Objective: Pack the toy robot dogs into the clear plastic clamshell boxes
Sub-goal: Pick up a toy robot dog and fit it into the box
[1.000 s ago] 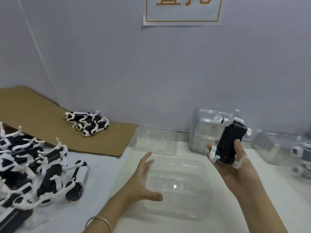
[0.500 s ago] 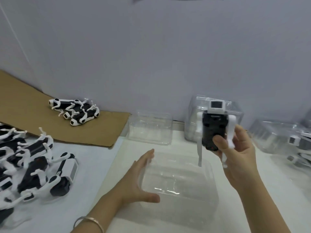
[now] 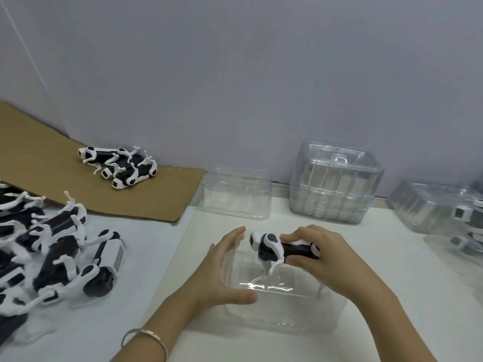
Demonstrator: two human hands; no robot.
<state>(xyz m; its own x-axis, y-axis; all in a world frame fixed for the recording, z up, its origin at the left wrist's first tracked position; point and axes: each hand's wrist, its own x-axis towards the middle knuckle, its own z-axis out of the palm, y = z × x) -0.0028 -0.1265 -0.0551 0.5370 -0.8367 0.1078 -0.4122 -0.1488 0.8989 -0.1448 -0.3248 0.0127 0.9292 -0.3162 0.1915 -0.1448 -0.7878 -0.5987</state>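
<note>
My right hand point(image 3: 326, 259) grips a black-and-white toy robot dog point(image 3: 277, 248) by its body, level, head to the left, its white legs hanging down into an open clear clamshell box point(image 3: 282, 309) on the table in front of me. My left hand point(image 3: 222, 273) holds the box's left wall, fingers on the far side and thumb along the near side.
A heap of robot dogs point(image 3: 52, 252) lies at the left, and three more dogs point(image 3: 120, 167) on brown cardboard point(image 3: 39, 163). An empty clear box point(image 3: 235, 195) and a stack of clear boxes point(image 3: 337, 184) stand by the wall. At the right, a boxed dog point(image 3: 467, 218).
My right hand has turned the dog from upright to level and lowered it from above the box until its legs are inside. My left hand has stayed on the box's left side.
</note>
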